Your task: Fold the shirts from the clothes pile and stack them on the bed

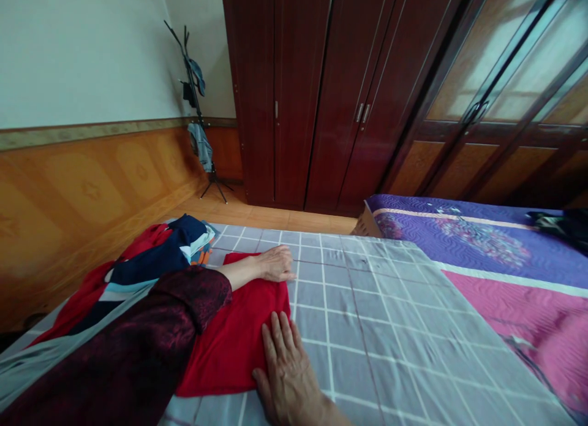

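- Item: red cloth, folded flat into a rough rectangle, lying on the grey checked bedcover at the near left of the bed.
- Appearance: plain, saturated red, matte weave with no print showing; the far edge beyond the left fingertips looks doubled over; the near edge runs straight, just left of the right thumb.
- Left hand: palm down on the far right corner of the cloth, fingers laid together and extended, tips reaching just past the cloth's edge onto the bedcover; nothing pinched.
- Right hand: palm down at the near right corner, fingers straight and slightly fanned, fingertips resting on the red fabric, heel of the hand on the bedcover; nothing pinched.
- Handling, as judged: light, soft and limp; it should crease wherever pressed and sag if lifted by one point. Not fragile and not slippery, though it may drag on the bedcover beneath.
- Hold points, as judged: the two right-hand corners lying under the fingertips, or the right edge running between the two hands; pinching both corners at once would keep the fold square.
- Adjacent: pile of clothes in red, navy and pale blue, beyond the left forearm, touching the cloth's far left side; dark patterned sleeve covers the cloth's left part.
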The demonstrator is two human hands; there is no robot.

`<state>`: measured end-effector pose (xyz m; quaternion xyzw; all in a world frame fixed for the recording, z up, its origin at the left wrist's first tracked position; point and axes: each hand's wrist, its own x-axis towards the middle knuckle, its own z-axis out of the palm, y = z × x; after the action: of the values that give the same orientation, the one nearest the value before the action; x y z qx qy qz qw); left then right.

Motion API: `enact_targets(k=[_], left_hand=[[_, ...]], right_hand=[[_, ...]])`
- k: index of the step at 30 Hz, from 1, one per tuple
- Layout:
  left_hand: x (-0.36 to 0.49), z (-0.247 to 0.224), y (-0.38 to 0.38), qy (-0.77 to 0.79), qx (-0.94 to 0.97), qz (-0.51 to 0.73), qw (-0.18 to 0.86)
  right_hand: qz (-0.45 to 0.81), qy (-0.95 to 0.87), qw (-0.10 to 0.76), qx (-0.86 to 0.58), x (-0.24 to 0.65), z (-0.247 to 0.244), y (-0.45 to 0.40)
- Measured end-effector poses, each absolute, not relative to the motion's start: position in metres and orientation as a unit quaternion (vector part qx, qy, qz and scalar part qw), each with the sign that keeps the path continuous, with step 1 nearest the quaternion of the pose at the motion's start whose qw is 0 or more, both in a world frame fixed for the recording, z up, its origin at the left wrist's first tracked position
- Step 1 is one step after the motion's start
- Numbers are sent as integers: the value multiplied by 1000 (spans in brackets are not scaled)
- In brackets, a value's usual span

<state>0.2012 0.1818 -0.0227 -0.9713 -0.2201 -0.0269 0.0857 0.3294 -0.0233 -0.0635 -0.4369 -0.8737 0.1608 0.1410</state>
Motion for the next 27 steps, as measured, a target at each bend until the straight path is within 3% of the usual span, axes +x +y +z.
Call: enact_targets(k=[13,27], left_hand=[[214,-33,216,-246,-957,-52,144],[190,-36,234,-473,-878,-59,-36]], right_hand=[[54,-886,138,-439,324,-70,-26],[18,-883,169,-437,324,-84,-25]])
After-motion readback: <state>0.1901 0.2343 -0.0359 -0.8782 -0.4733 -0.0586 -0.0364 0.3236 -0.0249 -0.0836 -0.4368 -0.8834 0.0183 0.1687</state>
